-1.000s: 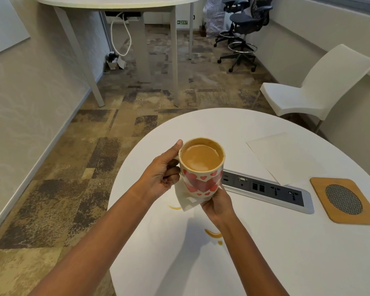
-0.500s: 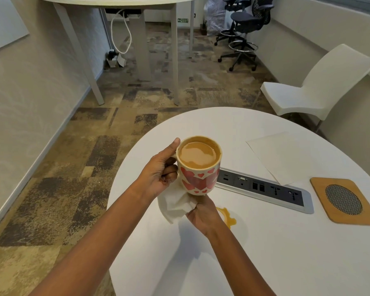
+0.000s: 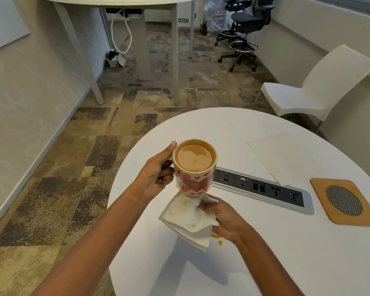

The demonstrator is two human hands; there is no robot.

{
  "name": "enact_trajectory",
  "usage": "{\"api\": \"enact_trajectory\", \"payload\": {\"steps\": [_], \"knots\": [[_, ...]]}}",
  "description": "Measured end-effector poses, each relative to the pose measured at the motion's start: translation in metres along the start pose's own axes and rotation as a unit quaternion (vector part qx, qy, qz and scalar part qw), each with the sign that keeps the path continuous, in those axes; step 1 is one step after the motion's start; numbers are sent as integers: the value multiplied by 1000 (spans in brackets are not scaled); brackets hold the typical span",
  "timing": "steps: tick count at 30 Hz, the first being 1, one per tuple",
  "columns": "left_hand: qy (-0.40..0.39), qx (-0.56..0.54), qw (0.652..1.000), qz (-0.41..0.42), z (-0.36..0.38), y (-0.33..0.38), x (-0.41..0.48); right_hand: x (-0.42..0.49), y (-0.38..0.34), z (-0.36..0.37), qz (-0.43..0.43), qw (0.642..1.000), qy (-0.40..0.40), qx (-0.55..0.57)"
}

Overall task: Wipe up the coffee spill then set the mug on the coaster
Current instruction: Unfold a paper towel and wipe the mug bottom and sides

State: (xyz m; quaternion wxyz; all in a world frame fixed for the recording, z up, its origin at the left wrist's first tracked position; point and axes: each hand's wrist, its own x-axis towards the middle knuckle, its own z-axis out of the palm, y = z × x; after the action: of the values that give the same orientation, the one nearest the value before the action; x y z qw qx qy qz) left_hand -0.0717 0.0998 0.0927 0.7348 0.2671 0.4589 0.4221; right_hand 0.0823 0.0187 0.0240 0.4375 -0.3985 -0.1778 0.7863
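A white mug (image 3: 194,180) with red hearts, nearly full of milky coffee, is held in the air above the round white table (image 3: 265,253). My left hand (image 3: 156,178) grips its handle side. Just under the mug's base, my right hand (image 3: 222,218) clutches a crumpled white napkin (image 3: 187,221) with brown stains. Small coffee drops (image 3: 217,238) lie on the table beside my right hand. A wooden coaster (image 3: 344,201) with a dark mesh centre lies at the right edge of the table, far from both hands.
A grey power socket strip (image 3: 263,190) is set into the table between the mug and the coaster. A flat white napkin (image 3: 286,157) lies behind it. A white chair (image 3: 316,88) stands past the table's far right; the table's left edge is near my left forearm.
My right hand has drawn the napkin down and away from the mug's base, now showing stains. The coffee ring seen half a second ago is hidden; only small drops show. The mug barely moved.
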Motion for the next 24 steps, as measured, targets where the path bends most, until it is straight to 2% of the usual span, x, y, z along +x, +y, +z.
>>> {"api": "enact_trajectory", "payload": {"steps": [9,14,20,24], "knots": [[-15,17,1000,1,-8,-1,1,-17,-42,-26,40,996,6,-81],[-11,13,1000,-12,-18,-5,2,-15,-59,-34,23,990,40,-136],[-21,20,999,-20,-26,-13,0,1,-62,-31,-13,993,67,-95],[4,-6,1000,-21,-34,-19,2,12,-54,-28,-31,996,75,-46]]}}
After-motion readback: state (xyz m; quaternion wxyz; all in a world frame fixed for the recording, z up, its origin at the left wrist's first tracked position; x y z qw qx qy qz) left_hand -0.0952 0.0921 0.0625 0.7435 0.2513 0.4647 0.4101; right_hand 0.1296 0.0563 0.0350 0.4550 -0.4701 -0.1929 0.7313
